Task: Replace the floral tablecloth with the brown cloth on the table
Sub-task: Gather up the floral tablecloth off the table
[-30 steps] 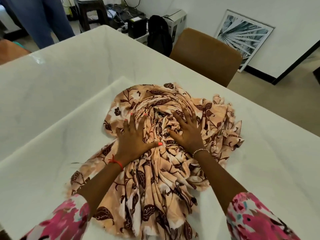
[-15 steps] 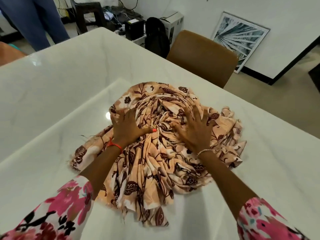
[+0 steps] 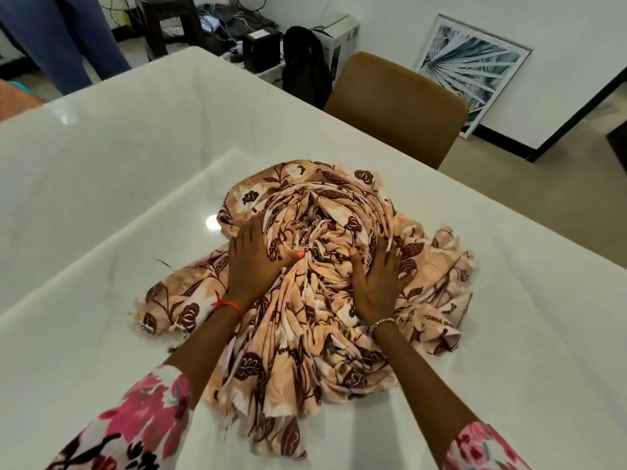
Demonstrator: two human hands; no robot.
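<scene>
A peach floral tablecloth [image 3: 325, 218] with dark brown leaves lies bunched in a swirled heap in the middle of the white table [image 3: 118, 147]. My left hand [image 3: 252, 262] lies on the heap's left side, fingers reaching over a fold and thumb pointing inward. My right hand [image 3: 378, 276] presses flat on the right side of the heap with fingers spread. No brown cloth is in view.
A brown chair [image 3: 397, 103] stands at the table's far edge. A framed print [image 3: 471, 66] leans on the wall. A black bag [image 3: 305, 62] and boxes with cables sit on the floor behind. A person's legs [image 3: 57, 39] stand at the far left.
The cloth has been gathered inward into a tighter heap. Both hands have shifted slightly outward on the pile while still pressing on it.
</scene>
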